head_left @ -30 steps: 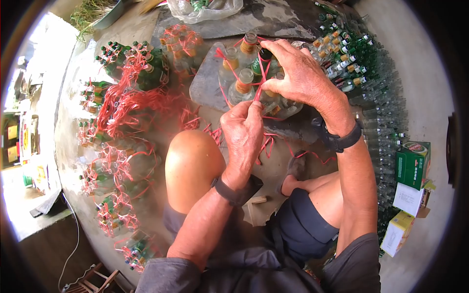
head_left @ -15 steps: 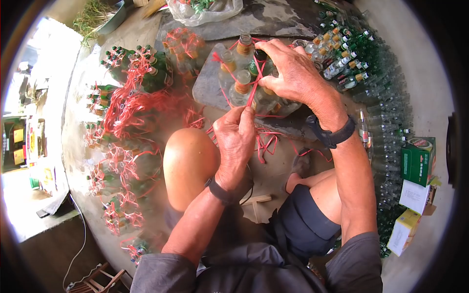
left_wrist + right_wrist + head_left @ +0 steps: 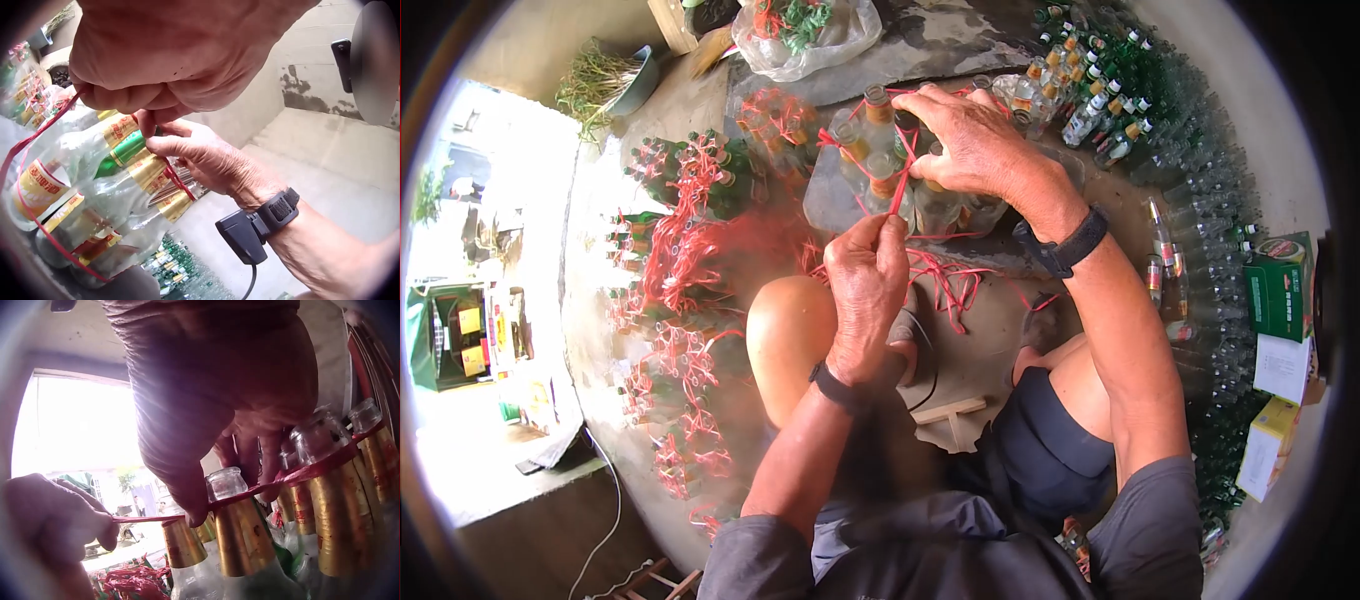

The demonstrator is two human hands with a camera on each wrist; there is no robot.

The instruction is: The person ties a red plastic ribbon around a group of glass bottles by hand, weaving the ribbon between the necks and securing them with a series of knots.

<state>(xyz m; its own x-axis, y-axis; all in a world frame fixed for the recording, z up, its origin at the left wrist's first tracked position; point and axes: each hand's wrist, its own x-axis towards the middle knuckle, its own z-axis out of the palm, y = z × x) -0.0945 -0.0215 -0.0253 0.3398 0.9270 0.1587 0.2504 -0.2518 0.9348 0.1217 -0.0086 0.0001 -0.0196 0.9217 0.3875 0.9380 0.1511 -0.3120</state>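
Observation:
My left hand pinches a red plastic strap between thumb and curled fingers, drawing it taut toward my knees. The strap runs round the necks of a cluster of clear glass bottles with gold neck labels, standing upright. One green bottle is among them. My right hand reaches over the cluster, thumb on the near side and fingers on the far side of the necks. In the right wrist view, the thumb is at the strap beside a clear bottle neck. A second loop of strap circles the bottles lower down.
The bottles stand on a grey slab. Tied bottle bundles with tangled red straps line the left. Rows of loose bottles fill the right, beside a green box. A clear plastic bag lies at the back.
The left hand keeps its pinch on the strap and has drawn slightly lower, away from the necks. The right hand stays at the bottle necks. The head view has shifted.

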